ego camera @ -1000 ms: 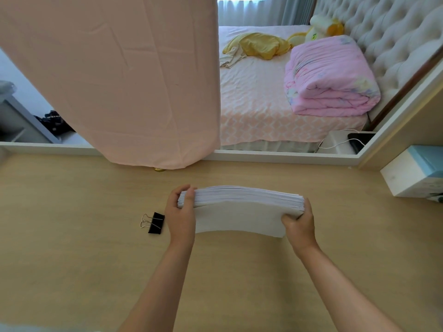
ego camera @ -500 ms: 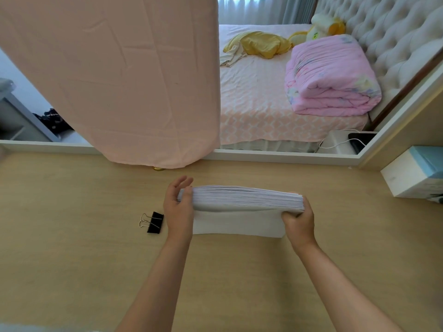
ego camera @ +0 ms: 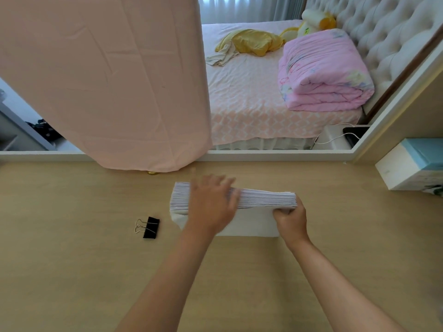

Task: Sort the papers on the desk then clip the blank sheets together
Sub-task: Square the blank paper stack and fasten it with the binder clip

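A thick stack of white paper sheets [ego camera: 263, 200] stands on its long edge on the wooden desk [ego camera: 72, 259], leaning toward me. My right hand [ego camera: 291, 220] grips the stack's right end, fingers curled round the lower corner. My left hand [ego camera: 212, 207] lies over the stack's middle-left with fingers spread and straight, blurred by motion. A black binder clip [ego camera: 149, 227] with silver handles lies flat on the desk, a short way left of the stack and apart from both hands.
A pink cloth [ego camera: 103, 80] hangs down to the desk's back edge on the left. A white and blue box [ego camera: 410, 168] sits at the desk's right side. Behind the desk is a bed with a folded pink quilt [ego camera: 323, 73].
My left hand left the stack's left end and moved right, over the top of the sheets, with fingers now spread. The right hand kept its grip.
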Action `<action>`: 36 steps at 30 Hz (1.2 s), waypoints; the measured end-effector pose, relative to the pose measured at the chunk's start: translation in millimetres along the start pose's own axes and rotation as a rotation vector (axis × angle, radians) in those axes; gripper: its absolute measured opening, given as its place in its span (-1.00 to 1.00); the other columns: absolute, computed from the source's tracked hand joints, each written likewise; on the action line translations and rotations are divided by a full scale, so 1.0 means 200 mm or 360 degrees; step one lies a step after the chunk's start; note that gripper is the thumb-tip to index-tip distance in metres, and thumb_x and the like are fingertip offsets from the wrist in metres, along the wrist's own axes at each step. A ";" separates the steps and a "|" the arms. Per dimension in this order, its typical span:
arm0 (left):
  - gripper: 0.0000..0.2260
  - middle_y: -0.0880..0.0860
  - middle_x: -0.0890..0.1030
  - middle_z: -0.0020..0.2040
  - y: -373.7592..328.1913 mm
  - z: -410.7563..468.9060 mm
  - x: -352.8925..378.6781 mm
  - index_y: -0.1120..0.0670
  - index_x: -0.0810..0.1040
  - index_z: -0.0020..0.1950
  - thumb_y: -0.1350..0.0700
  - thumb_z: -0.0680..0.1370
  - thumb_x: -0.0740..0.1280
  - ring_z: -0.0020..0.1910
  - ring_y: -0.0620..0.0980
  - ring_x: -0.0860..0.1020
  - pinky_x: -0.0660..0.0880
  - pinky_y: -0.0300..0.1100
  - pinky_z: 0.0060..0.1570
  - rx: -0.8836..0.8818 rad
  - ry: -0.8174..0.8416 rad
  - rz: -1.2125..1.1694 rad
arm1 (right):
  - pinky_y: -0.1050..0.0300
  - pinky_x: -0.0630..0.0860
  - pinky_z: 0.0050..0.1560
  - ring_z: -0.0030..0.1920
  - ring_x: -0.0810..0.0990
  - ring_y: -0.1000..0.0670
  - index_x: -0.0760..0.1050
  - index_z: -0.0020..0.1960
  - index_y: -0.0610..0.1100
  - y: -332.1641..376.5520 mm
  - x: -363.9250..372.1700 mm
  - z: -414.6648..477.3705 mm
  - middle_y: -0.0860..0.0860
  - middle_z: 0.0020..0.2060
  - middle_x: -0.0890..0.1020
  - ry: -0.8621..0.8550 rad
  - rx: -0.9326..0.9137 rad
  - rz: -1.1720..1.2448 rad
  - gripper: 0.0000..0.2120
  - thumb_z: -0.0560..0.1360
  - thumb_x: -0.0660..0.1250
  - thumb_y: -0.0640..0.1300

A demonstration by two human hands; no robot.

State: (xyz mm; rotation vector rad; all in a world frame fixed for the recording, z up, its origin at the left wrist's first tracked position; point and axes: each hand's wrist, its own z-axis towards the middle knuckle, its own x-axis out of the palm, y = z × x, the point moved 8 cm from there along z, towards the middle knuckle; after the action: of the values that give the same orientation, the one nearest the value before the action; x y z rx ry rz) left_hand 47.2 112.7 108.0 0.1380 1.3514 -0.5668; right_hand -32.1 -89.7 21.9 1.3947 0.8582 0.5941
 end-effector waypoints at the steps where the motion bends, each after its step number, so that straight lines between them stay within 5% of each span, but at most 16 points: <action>1: -0.53 -0.05 0.57 0.29 -0.12 0.00 0.06 -0.09 0.48 0.38 -0.26 0.59 0.04 0.30 0.03 0.47 0.08 0.17 0.46 0.0201 0.0074 0.0008 | 0.36 0.43 -0.27 -0.31 0.50 0.24 0.49 -0.07 -0.12 0.00 0.00 0.00 0.03 -0.25 0.55 -0.0015 -0.0001 0.0007 -0.75 0.31 0.29 -0.37; 5: -0.37 0.09 0.52 0.30 -0.31 -0.05 0.22 -0.02 0.22 0.56 -0.33 0.58 0.03 0.15 0.14 0.50 0.34 0.10 0.17 0.0501 0.0199 0.0184 | 0.31 0.48 -0.18 -0.17 0.55 0.09 0.46 0.06 -0.07 -0.01 0.00 0.01 0.02 -0.11 0.57 0.0025 -0.0007 -0.0042 -0.58 0.34 0.31 -0.49; 9: -0.39 0.07 0.53 0.23 -0.30 -0.05 0.21 -0.06 0.13 0.58 -0.07 0.56 0.22 0.01 0.11 0.51 0.38 0.05 0.02 0.0649 0.0087 0.0270 | 0.28 0.49 -0.13 -0.11 0.55 0.17 0.47 0.09 -0.06 0.00 0.00 0.02 0.09 -0.05 0.58 0.0010 -0.0057 -0.0106 -0.53 0.33 0.29 -0.51; 14: -0.47 0.00 0.57 0.07 -0.18 -0.02 0.15 -0.05 0.35 0.46 0.05 0.47 0.25 -0.09 0.05 0.53 0.43 -0.03 -0.10 0.0659 0.0127 0.0209 | 0.25 0.35 -0.33 -0.37 0.39 0.13 0.40 -0.24 -0.18 -0.01 0.00 0.02 0.04 -0.36 0.47 -0.0060 0.0023 -0.0094 -0.79 0.34 0.27 -0.47; 18: -0.69 -0.03 0.56 -0.13 0.20 0.00 0.08 0.01 0.51 0.07 -0.03 0.37 0.25 -0.18 0.05 0.51 0.39 -0.09 -0.18 0.0463 0.0190 0.0316 | 0.29 0.27 -0.39 -0.41 0.30 0.13 0.33 -0.28 -0.21 0.00 -0.01 0.03 0.05 -0.41 0.38 -0.0091 0.0045 -0.0070 -0.79 0.33 0.23 -0.49; 24: -0.83 -0.05 0.49 -0.29 0.26 0.02 0.04 0.00 0.45 -0.11 0.05 0.32 0.27 -0.34 0.06 0.50 0.34 -0.14 -0.34 0.0508 0.0360 0.0323 | 0.30 0.30 -0.39 -0.41 0.34 0.12 0.37 -0.22 -0.28 0.01 0.02 0.04 0.00 -0.38 0.42 -0.0107 0.0090 -0.0068 -0.86 0.34 0.22 -0.48; 33: -0.73 -0.04 0.57 -0.23 -0.16 0.14 0.09 -0.02 0.45 0.12 0.07 0.43 0.30 -0.33 0.01 0.46 0.24 -0.17 -0.40 0.0715 0.0458 0.0066 | 0.33 0.36 -0.40 -0.39 0.42 0.16 0.46 -0.21 -0.19 0.17 0.04 0.08 0.01 -0.35 0.53 0.0004 0.0005 -0.0176 -0.84 0.35 0.25 -0.43; 36: -0.74 -0.04 0.59 -0.21 -0.08 0.17 0.01 -0.09 0.47 0.12 0.02 0.43 0.34 -0.25 0.05 0.54 0.28 -0.14 -0.37 0.0545 0.0506 -0.0131 | 0.39 0.42 -0.27 -0.19 0.53 0.06 0.53 -0.04 -0.05 0.25 0.05 0.13 0.02 -0.17 0.60 0.0177 -0.0022 -0.0188 -0.73 0.37 0.32 -0.36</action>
State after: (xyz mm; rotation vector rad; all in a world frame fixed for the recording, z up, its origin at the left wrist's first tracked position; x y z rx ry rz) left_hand 69.0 84.1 117.2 0.4686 1.5624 -0.8712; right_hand 1.9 -91.9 68.7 1.2981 1.0166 0.5898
